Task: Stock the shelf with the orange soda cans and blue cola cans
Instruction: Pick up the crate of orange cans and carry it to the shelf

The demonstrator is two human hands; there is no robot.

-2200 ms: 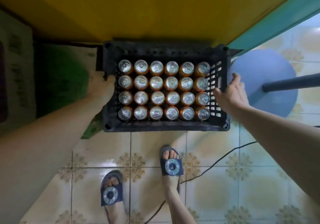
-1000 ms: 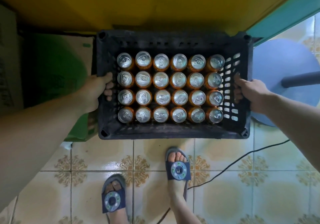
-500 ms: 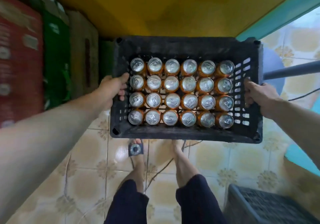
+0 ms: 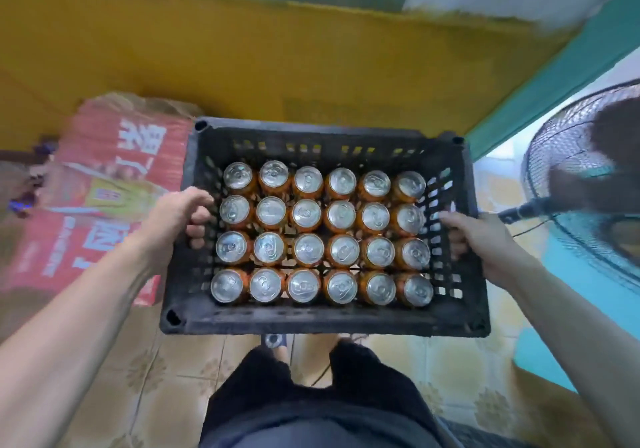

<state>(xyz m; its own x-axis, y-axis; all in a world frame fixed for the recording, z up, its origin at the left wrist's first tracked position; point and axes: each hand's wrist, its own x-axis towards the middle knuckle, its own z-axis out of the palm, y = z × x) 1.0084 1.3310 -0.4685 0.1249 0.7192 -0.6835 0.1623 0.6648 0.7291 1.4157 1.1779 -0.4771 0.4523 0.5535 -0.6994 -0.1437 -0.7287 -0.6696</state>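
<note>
A black plastic crate (image 4: pixel 322 321) is held up in front of my body, above the tiled floor. Several orange soda cans (image 4: pixel 306 215) stand upright in it in neat rows, silver tops up. My left hand (image 4: pixel 175 219) grips the crate's left wall, fingers curled through its handle slot. My right hand (image 4: pixel 479 239) grips the right wall the same way. No blue cola cans and no shelf are in view.
Red printed cartons (image 4: pixel 93 198) are stacked at the left against a yellow wall (image 4: pixel 277 63). A standing fan (image 4: pixel 585 184) with a black grille is close on the right. A teal wall edge (image 4: pixel 540 91) runs at the upper right. Tiled floor (image 4: pixel 166 378) lies below.
Both hands took hold of the crate's sides and lifted it off the floor to waist height. The view has risen and swung, bringing the red cartons and the fan into sight.
</note>
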